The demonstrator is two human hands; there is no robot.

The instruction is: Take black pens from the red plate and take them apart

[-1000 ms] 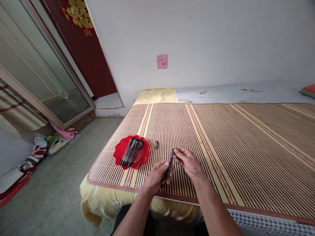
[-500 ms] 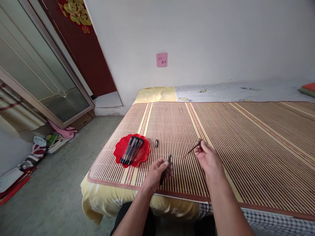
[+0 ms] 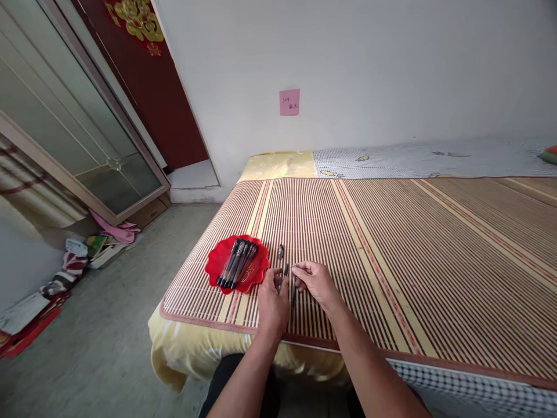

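Observation:
My left hand (image 3: 273, 301) grips a black pen barrel (image 3: 286, 271) that points away from me over the striped bamboo mat (image 3: 391, 244). Right beside it, my right hand (image 3: 317, 282) pinches a thin dark pen refill (image 3: 293, 292) close to the barrel; the two hands almost touch. A small dark pen cap (image 3: 280, 251) lies on the mat just beyond my hands. To the left sits a red scalloped plate (image 3: 220, 258) with several black pens (image 3: 238, 264) lying side by side in it.
The mat covers a bed with a yellow sheet (image 3: 278, 165) along its far edge. A pink note (image 3: 289, 102) is stuck to the white wall. Clothes and papers (image 3: 78, 261) lie on the floor at the left, below a glass door (image 3: 65, 133).
My right hand had swung out to the right with the thin refill and has come back beside my left hand. Both hands now sit a little farther up the mat.

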